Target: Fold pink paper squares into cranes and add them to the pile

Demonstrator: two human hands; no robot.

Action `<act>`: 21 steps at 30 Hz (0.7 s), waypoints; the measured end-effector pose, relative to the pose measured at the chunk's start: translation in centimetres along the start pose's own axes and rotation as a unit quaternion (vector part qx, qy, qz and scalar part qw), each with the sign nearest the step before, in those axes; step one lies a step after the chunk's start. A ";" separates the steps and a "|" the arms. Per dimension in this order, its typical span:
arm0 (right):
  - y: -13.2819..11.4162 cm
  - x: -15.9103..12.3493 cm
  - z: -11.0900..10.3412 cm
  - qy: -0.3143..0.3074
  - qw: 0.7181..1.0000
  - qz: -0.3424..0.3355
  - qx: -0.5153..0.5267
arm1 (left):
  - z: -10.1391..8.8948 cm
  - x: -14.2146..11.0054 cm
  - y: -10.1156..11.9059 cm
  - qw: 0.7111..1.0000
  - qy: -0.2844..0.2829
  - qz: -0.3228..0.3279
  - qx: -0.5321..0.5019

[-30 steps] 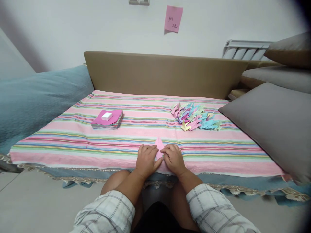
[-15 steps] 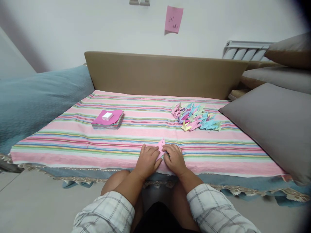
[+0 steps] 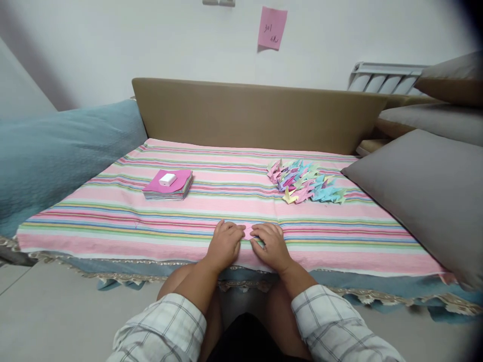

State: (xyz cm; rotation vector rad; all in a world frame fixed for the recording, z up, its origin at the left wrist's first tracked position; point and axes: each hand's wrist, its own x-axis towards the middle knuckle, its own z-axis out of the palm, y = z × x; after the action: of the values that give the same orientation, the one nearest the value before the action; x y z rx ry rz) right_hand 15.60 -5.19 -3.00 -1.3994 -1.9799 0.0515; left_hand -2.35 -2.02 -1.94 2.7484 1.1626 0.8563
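Between my two hands, close to the front edge of the striped cloth, lies a small piece of folded pink paper (image 3: 248, 232). My left hand (image 3: 225, 242) grips its left end, fingers bent and pressed together. On the opposite end, the curled fingers and thumb of my right hand (image 3: 270, 244) pinch it. Only the middle of the paper shows; its ends are hidden under my fingers. Farther back on the right sits a pile of folded paper cranes (image 3: 302, 181) in pink, blue, yellow, green and purple.
A stack of coloured paper (image 3: 166, 191) with a small white box-shaped block (image 3: 167, 179) on top lies at the left. Grey cushions (image 3: 422, 191) border the right side, a blue-covered armrest (image 3: 75, 136) the left. Behind stands a brown backrest (image 3: 256, 115).
The pink paper has turned from pointing away from me to lying sideways between my hands. My left hand has shifted slightly left and its thumb has drawn in.
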 end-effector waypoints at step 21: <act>-0.2 0.6 -0.1 -0.025 0.998 0.057 0.031 | -0.2 0.6 0.5 0.997 0.004 -0.067 -0.044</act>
State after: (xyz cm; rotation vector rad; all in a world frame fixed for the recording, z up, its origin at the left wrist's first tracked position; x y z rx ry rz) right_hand 15.42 -4.79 -2.55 -1.4821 -1.9205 0.1999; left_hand -1.83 -2.01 -1.34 2.5661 1.2611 0.8805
